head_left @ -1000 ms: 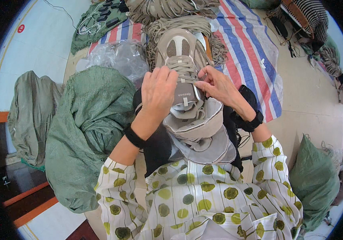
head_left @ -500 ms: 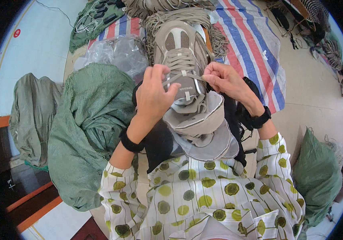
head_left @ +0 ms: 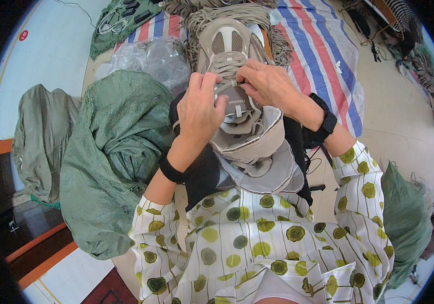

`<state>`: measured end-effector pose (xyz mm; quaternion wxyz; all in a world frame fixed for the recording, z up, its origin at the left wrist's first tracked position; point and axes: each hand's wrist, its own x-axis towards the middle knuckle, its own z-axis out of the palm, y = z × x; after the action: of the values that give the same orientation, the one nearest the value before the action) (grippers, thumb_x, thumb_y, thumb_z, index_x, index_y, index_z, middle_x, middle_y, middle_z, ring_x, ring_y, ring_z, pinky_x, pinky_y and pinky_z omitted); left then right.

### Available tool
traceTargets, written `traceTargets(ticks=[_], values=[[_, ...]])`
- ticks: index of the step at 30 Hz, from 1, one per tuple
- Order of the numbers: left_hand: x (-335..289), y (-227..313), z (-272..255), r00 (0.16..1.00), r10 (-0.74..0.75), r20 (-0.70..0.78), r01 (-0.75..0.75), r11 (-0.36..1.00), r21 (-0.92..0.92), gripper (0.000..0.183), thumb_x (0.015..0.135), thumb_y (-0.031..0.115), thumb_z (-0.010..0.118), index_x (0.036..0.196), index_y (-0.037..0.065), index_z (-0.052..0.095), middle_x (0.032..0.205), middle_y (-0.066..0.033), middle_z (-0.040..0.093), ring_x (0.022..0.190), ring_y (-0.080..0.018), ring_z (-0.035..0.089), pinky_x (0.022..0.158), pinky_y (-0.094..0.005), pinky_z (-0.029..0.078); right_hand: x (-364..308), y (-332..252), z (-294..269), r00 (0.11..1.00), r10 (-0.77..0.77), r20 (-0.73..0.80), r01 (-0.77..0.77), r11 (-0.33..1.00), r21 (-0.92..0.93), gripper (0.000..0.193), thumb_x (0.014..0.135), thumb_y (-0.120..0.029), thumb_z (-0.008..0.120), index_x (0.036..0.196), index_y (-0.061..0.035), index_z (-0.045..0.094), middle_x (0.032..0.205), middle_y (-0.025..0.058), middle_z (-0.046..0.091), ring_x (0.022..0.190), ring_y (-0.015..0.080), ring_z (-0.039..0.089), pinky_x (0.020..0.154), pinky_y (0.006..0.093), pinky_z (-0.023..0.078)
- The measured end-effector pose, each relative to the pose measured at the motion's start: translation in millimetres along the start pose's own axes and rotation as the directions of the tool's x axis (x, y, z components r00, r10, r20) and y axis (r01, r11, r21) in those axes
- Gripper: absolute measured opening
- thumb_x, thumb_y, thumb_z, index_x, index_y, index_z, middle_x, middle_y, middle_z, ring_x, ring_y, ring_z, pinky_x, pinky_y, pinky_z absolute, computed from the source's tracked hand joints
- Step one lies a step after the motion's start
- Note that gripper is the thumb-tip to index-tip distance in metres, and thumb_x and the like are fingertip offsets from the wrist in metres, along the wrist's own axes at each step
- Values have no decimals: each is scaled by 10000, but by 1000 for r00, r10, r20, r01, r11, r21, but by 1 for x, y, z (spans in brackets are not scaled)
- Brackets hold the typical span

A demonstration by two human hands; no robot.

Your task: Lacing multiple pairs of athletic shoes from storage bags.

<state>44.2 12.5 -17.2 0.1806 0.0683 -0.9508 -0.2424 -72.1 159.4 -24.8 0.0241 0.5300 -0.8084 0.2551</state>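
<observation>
A taupe sneaker upper lies toe away from me, with flat laces crossed over its front. My right hand bends over the upper's middle, finger and thumb pinching the lace beside a pale loop on the tongue. On the other side, my left hand curls round the eyelet edge, its thumb toward the tongue; its fingertips are partly hidden. The upper's pale collar flares open toward me. Grey lining material sticks out beneath it over my lap.
Heaped taupe laces lie beyond the toe. A clear plastic bag and a large green woven sack stand at left. A striped sheet covers floor at far right; another green sack is at near right.
My right hand has moved left and inward with the lace, from the upper's right side to its middle. The left hand has shifted only slightly and stays at the upper's left edge.
</observation>
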Motion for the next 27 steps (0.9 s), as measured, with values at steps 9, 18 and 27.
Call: traceTargets(ticks=[9, 18, 27], values=[[-2, -2, 0, 999, -30, 10, 31, 999, -45, 308, 697, 81, 643, 975, 88, 511, 924, -93, 490, 628, -240, 563, 582, -343, 448, 3, -7, -2, 998, 48, 51, -46, 998, -40, 158, 739, -110, 568, 890, -76, 539, 869, 105, 575, 732, 284, 598, 592, 384, 481], [2, 0, -4, 1000, -12, 12, 12, 998, -58, 300, 691, 57, 637, 966, 82, 520, 895, -93, 501, 663, -239, 554, 602, -332, 443, 38, 35, -24, 807, -129, 576, -224, 836, 501, 134, 774, -169, 578, 735, -56, 518, 624, -11, 516, 574, 107, 514, 523, 245, 394], [31, 4, 7, 980, 188, 60, -184, 981, -59, 176, 708, 91, 607, 881, 80, 577, 776, -70, 525, 726, -246, 545, 636, -349, 438, -10, 36, -19, 878, 74, 473, -472, 299, 829, 198, 832, -257, 596, 809, -61, 574, 731, -40, 523, 661, 41, 479, 617, 175, 390]])
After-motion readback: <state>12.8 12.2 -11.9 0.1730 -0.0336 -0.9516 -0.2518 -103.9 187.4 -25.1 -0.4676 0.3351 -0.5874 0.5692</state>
